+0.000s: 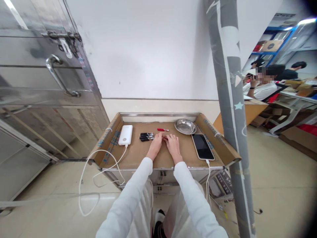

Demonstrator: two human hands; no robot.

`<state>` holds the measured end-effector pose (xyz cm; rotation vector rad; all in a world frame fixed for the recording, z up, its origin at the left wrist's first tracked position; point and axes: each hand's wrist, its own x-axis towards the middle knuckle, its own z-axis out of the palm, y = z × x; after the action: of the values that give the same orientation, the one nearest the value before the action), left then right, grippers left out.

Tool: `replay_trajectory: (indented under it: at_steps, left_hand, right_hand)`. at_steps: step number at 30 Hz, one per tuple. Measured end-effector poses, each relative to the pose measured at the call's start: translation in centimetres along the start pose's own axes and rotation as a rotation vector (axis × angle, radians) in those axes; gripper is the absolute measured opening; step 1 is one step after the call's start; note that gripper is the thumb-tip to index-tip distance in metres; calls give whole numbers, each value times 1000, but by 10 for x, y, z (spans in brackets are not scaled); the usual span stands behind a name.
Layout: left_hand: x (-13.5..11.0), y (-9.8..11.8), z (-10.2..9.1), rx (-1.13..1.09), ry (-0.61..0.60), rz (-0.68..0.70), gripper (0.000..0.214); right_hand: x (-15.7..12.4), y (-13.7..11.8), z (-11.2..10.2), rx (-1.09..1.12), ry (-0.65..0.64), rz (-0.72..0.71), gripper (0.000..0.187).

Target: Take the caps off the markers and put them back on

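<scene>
My left hand (155, 145) and my right hand (172, 146) rest side by side on the cardboard-covered table (138, 155), fingertips meeting. Both are closed on a small red item (164, 138) that peeks out between them; I cannot make out what it is. Several black pens (146, 136) lie in a row just left of my left hand. A red pen (162, 129) lies a little beyond the fingertips. Both arms wear white sleeves.
A white power bank (125, 134) with a cable lies at the left, a steel bowl (185, 126) at the back right, a dark phone (202, 146) on a cable at the right. A grey pillar (230, 99) stands right of the table, metal doors (37, 82) left. People sit far right.
</scene>
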<state>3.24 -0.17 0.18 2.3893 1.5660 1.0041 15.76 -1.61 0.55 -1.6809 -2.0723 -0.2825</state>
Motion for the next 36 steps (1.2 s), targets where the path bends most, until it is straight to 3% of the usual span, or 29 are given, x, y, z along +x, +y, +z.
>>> replay_trajectory:
  at_steps: [6,11,19,22,27,32,36]
  left_hand:
    - [21,7,15,223,40,-11,42]
    - [32,10,24,324,-17,27,39]
    - [-12,4,2,217,-106,163,26]
    - [-24,6,-10,227,-30,72,21]
    - [-28,10,-22,266,156,-50,25]
    - [-26,10,-22,255,137,-2,28]
    - [-26,9,-23,227,156,-13,28]
  right_hand:
    - [-2,0,-6,40,129,139,27]
    - [-5,-2,-12,123,209,95,33]
    - [-9,-8,-17,225,182,-19,34]
    - [-11,-7,-16,220,183,4,34]
    - [-12,-5,-14,201,179,69,33]
    - [-12,-6,-15,153,128,46,30]
    - [-13,-11,-22,277,35,-119,45]
